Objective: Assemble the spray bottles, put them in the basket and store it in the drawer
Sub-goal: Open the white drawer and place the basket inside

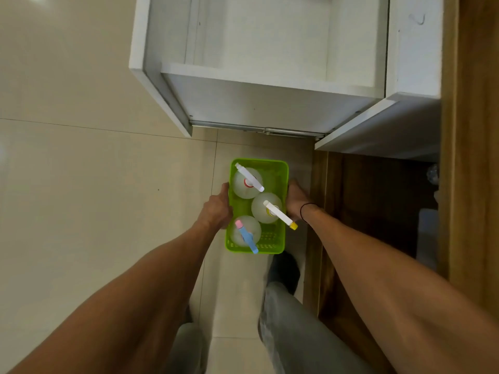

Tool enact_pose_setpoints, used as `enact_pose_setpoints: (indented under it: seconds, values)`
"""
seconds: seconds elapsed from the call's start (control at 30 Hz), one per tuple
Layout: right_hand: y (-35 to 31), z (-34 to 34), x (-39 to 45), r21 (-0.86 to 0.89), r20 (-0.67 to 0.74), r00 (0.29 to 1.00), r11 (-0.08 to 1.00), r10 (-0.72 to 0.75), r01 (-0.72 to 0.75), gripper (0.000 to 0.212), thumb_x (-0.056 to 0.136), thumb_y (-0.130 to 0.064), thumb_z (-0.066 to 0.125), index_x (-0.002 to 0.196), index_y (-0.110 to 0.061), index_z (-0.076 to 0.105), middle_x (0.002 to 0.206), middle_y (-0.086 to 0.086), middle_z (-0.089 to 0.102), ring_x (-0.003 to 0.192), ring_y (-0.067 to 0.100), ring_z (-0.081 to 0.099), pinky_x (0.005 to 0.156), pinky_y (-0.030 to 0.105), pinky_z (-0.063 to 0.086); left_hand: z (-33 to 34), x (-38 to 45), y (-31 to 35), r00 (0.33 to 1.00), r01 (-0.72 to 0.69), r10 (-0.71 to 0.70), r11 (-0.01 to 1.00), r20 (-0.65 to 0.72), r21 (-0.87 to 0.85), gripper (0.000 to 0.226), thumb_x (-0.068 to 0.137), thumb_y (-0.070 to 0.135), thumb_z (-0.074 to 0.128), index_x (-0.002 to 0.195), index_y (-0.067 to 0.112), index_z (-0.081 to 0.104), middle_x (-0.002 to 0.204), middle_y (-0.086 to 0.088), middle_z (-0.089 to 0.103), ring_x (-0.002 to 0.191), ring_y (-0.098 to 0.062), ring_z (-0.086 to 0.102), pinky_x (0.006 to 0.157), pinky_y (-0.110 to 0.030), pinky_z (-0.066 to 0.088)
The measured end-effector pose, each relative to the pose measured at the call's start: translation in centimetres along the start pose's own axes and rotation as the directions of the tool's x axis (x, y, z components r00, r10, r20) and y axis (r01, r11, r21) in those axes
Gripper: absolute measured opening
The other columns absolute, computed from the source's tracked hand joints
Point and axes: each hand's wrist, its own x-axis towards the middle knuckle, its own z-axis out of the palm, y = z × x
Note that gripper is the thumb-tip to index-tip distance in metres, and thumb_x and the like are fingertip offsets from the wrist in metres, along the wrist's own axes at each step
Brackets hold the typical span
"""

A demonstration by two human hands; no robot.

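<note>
A bright green basket [272, 172] hangs in the air over the floor, below the pulled-out white drawer [270, 76]. My left hand [216, 209] grips its left wall and my right hand [297, 201] grips its right wall. Three clear round spray bottles stand in it: one with a white sprayer and red collar [247, 182] at the far end, one with a white sprayer and yellow tip [267, 209] on the right, one with a blue and pink sprayer [245, 230] nearest me. The drawer is open and looks empty inside.
A white cabinet front [378, 125] juts out right of the drawer. A wooden panel [472, 157] runs along the right edge, with a dark recess [378, 206] beneath. Beige floor tiles [81, 171] spread to the left. My legs and a dark shoe [283, 271] are below the basket.
</note>
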Motion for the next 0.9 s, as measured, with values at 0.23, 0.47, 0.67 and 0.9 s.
enact_pose_setpoints:
  seconds: [0.23,0.47,0.67,0.9]
  values:
    - [-1.2,-1.7,-4.5,0.022,-0.056,0.998,1.000,-0.009,0.010,0.046,0.103,-0.035,0.035,0.147,-0.021,0.034,0.143,0.021,0.051,0.128,0.042,0.054,0.111,0.050,0.044,-2.2,-3.9,1.0,1.000,-0.014,0.015,1.000,0.005,-0.028,0.065,0.097,0.004,0.048,0.157,0.016,0.025,0.109,-0.035,0.067,0.092,-0.053,0.069,0.086,-0.053,0.060]
    - [-4.2,-6.7,-13.2,-0.093,-0.098,0.992,0.993,-0.079,0.070,0.034,0.098,-0.014,0.039,0.132,-0.013,0.042,0.127,0.025,0.055,0.115,0.046,0.059,0.090,0.042,0.045,-7.1,-12.0,4.3,1.000,-0.018,0.018,0.999,-0.011,-0.042,0.063,0.097,0.003,0.049,0.155,0.015,0.028,0.106,-0.035,0.068,0.086,-0.051,0.070,0.085,-0.055,0.060]
    - [-7.2,-12.6,-20.8,-0.121,-0.126,0.985,0.987,-0.118,0.103,0.030,0.098,-0.013,0.038,0.128,-0.016,0.041,0.126,0.025,0.054,0.111,0.048,0.060,0.083,0.042,0.043,-12.7,-19.1,8.4,0.997,-0.065,0.064,0.997,-0.037,-0.051,0.062,0.097,0.005,0.050,0.155,0.017,0.030,0.106,-0.033,0.069,0.086,-0.050,0.070,0.084,-0.056,0.061]
    - [-10.1,-18.5,-28.5,-0.099,-0.117,0.978,0.981,-0.175,0.164,0.028,0.097,-0.016,0.044,0.125,-0.014,0.045,0.120,0.025,0.058,0.103,0.047,0.062,0.081,0.042,0.047,-18.4,-26.1,12.2,0.995,-0.096,0.094,0.995,-0.043,-0.031,0.059,0.096,0.010,0.052,0.151,0.019,0.033,0.104,-0.032,0.069,0.090,-0.053,0.070,0.084,-0.055,0.060]
